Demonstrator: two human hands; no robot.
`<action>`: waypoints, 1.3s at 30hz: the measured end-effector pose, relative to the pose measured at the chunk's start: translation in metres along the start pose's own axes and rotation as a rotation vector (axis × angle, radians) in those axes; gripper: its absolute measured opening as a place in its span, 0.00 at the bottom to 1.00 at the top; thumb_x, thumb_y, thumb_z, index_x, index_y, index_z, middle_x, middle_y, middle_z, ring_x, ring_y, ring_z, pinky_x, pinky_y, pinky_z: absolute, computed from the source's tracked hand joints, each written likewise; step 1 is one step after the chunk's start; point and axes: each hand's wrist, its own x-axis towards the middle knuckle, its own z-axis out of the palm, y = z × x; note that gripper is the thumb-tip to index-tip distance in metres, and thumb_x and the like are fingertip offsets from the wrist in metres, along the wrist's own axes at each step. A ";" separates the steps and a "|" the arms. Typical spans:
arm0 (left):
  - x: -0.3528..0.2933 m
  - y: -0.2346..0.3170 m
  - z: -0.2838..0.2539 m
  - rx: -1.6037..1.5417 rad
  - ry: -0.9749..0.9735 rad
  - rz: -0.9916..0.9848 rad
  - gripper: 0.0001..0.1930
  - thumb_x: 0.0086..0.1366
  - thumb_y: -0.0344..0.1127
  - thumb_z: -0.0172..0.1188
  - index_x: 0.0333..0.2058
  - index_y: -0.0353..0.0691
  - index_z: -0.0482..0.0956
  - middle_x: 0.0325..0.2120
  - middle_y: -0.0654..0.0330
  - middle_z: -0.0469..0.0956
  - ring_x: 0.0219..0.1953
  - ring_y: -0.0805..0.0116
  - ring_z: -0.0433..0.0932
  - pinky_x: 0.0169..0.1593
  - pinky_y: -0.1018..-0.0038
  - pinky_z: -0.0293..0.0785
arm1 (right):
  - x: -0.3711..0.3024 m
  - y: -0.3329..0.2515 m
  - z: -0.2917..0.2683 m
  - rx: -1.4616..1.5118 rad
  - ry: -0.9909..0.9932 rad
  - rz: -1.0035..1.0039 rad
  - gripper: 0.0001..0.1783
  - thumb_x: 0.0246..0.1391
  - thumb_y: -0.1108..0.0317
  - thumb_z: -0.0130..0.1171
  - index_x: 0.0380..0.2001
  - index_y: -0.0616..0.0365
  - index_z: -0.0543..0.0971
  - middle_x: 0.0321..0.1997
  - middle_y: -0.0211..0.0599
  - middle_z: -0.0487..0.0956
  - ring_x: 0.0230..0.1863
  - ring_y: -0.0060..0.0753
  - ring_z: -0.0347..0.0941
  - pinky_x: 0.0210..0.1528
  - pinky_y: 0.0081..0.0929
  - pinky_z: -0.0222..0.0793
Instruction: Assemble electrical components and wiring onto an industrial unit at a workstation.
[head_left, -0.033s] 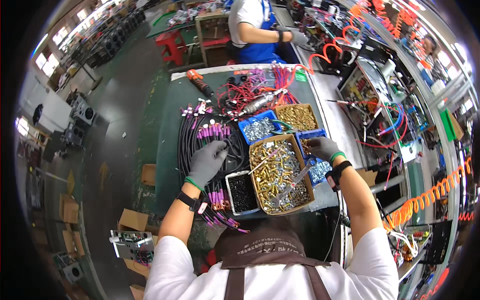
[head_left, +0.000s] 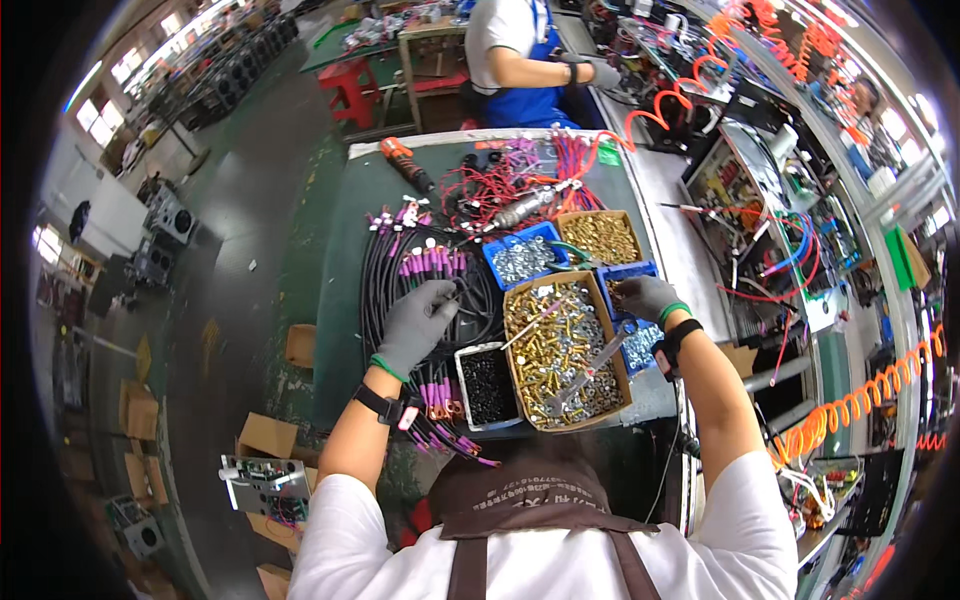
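Observation:
My left hand (head_left: 418, 325), in a grey glove, is over a bundle of black cables (head_left: 374, 300) with purple-sleeved ends. Its fingers are curled together; whatever they hold is too small to make out. At the right, my gloved right hand (head_left: 650, 298) dips its fingertips into a small blue bin (head_left: 632, 269) with brass-coloured parts inside. Those fingers are pinched together, their tips partly hidden. Between my hands stands a cardboard box (head_left: 570, 428) of brass bolts and silver nuts, a clear plastic strip lying across it. A white tray (head_left: 489, 347) of small black parts sits beside it.
Behind are a blue bin of silver washers (head_left: 520, 258), a cardboard box of brass parts (head_left: 598, 236), green-handled pliers (head_left: 574, 254), red wires (head_left: 470, 195) and an orange power driver (head_left: 405, 163). A co-worker (head_left: 520, 65) stands past the far edge. An open equipment chassis (head_left: 745, 190) is at right.
The surroundings have shifted slightly rightward in view. Both hands keep nearly the same places and poses.

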 end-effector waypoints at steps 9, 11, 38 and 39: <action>-0.021 -0.017 -0.028 0.290 -0.298 -0.436 0.14 0.56 0.43 0.60 0.37 0.42 0.81 0.29 0.52 0.80 0.32 0.59 0.79 0.40 0.67 0.73 | 0.032 -0.007 0.003 -0.141 -0.098 0.058 0.15 0.45 0.60 0.58 0.36 0.54 0.81 0.39 0.49 0.79 0.43 0.50 0.75 0.45 0.40 0.70; -0.019 -0.016 -0.025 0.249 -0.253 -0.391 0.15 0.57 0.44 0.60 0.37 0.40 0.80 0.28 0.53 0.80 0.30 0.63 0.79 0.37 0.70 0.73 | 0.032 -0.010 0.002 -0.076 -0.098 0.122 0.16 0.43 0.60 0.60 0.35 0.56 0.81 0.39 0.51 0.79 0.44 0.50 0.75 0.47 0.40 0.70; -0.033 0.114 -0.004 -0.989 -0.100 -0.570 0.07 0.65 0.33 0.49 0.39 0.42 0.74 0.25 0.62 0.78 0.16 0.79 0.70 0.16 0.84 0.62 | -0.167 -0.049 0.025 1.488 0.160 -0.062 0.11 0.56 0.66 0.58 0.38 0.63 0.75 0.29 0.30 0.76 0.29 0.19 0.70 0.32 0.17 0.67; -0.035 0.110 0.001 -0.899 -0.145 -0.549 0.07 0.65 0.33 0.50 0.40 0.42 0.74 0.25 0.61 0.78 0.17 0.79 0.71 0.17 0.83 0.64 | -0.179 -0.040 0.030 1.482 0.216 -0.062 0.11 0.55 0.67 0.58 0.38 0.63 0.75 0.28 0.30 0.76 0.29 0.19 0.70 0.32 0.17 0.67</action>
